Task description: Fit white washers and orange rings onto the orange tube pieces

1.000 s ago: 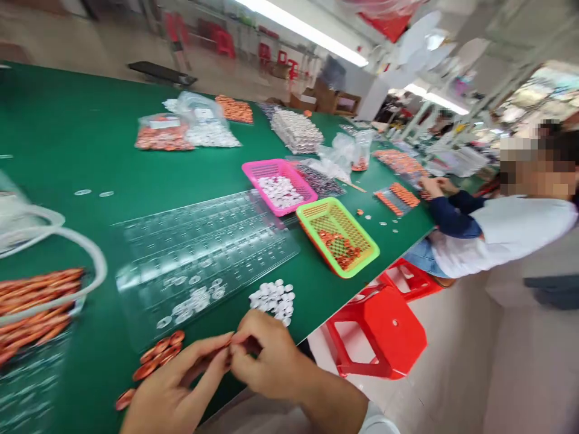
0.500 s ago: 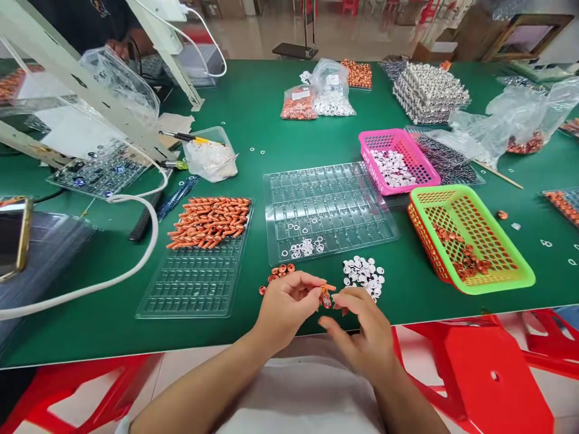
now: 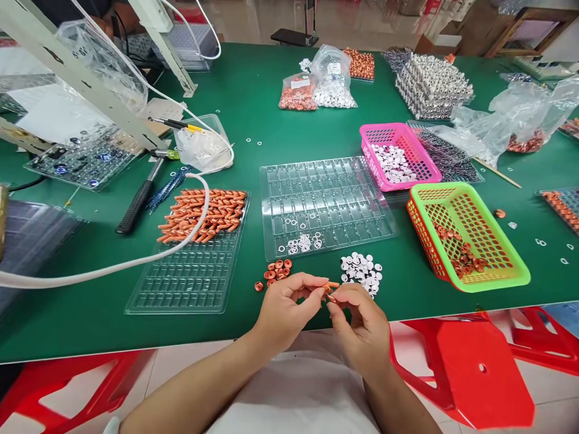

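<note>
My left hand (image 3: 286, 307) and my right hand (image 3: 359, 322) meet over the near edge of the green table (image 3: 90, 325). Both pinch a small stack of orange rings (image 3: 330, 290) between their fingertips. Loose orange rings (image 3: 274, 272) lie just beyond my left hand. A heap of small white discs (image 3: 362, 269) lies beyond my right hand. Behind them is a clear plastic tray (image 3: 323, 202) with a few white rings in it. To the left, another clear tray (image 3: 194, 271) carries rows of finished orange stacks (image 3: 203, 215).
A green basket (image 3: 465, 241) with orange rings and a pink basket (image 3: 398, 155) with white discs stand at the right. A hammer (image 3: 138, 199), a white hose (image 3: 104, 265), bags of parts (image 3: 316, 87) and a frame post (image 3: 72, 72) lie further back. Red stools (image 3: 470, 367) stand below the table edge.
The view swung from the right side of the table to straight ahead. My hands stayed together, and my right fingers have closed onto the orange stack again.
</note>
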Motion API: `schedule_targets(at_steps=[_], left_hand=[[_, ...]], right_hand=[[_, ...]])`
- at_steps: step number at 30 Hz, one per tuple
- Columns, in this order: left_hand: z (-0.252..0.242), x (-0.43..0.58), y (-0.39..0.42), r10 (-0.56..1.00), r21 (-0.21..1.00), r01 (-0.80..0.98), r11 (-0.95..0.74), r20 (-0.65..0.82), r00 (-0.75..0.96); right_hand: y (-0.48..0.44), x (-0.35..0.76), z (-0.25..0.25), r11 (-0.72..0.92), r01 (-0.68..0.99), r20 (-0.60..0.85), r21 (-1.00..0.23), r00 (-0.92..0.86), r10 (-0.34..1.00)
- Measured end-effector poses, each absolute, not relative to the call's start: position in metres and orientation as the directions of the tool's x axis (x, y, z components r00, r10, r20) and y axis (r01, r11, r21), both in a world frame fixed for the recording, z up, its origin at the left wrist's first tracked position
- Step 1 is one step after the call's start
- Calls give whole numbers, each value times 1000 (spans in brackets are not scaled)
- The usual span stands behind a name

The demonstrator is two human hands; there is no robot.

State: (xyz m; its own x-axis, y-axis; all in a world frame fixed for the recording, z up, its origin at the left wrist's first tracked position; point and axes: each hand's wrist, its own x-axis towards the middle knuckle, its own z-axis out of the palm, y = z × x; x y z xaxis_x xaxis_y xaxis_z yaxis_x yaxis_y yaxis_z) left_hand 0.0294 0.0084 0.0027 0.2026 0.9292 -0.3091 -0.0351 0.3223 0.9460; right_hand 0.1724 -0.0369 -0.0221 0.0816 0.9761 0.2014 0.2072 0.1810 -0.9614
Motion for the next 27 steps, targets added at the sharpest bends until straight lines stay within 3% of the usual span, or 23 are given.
schedule_targets(at_steps=[11,21,24,27], left_hand=[[-2,29,7,931,950,-29,312,-300,206],[-1,29,5,935,952,15,305,-303,185],[-1,28,5,941,958,44,283,-286,182],[-2,27,4,945,963,70,260,-268,188]], right_hand=[[-42,171,-26,65,84,74,-994,107,992],[-43,172,-24,54,143,70,-988,111,991],[-42,173,-24,71,180,93,-981,114,989],[-40,175,-22,203,261,218,-944,32,975]])
